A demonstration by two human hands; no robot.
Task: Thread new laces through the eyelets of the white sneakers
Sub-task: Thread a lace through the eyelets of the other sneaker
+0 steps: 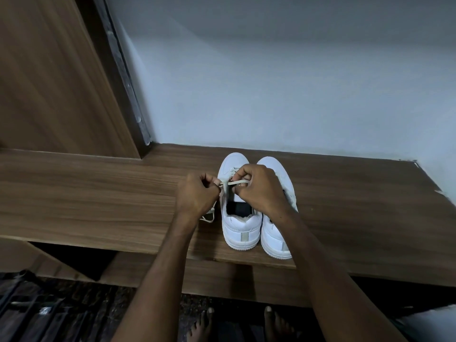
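**Desk:** What's on your feed, starting from the left?

**Me:** I see a wooden panel [49,70] standing at far left, well away from my left grip [197,193]. That grip's fingers are curled, pinching the lace [238,182] at its tip just beside the left sneaker's eyelet row. Below that grip, loose loops of the same lace hang down and lie on the tabletop [98,198] beside the shoe.

**Desk:** And the shoes themselves?

**Me:** The left sneaker [240,218] sits between my two grips, heel toward me, its dark insole showing under my right wrist. A flat span of lace runs across its tongue from one grip to the other. My right grip [259,191] hovers over the shoe's throat, fingers curled round the lace there.

**Desk:** The second one?

**Me:** The right sneaker [278,233] stands touching the first, just right of and partly beneath my right grip; I can't tell whether it is laced. Behind both grips, a pale wall [296,82] rises from the tabletop's far edge.
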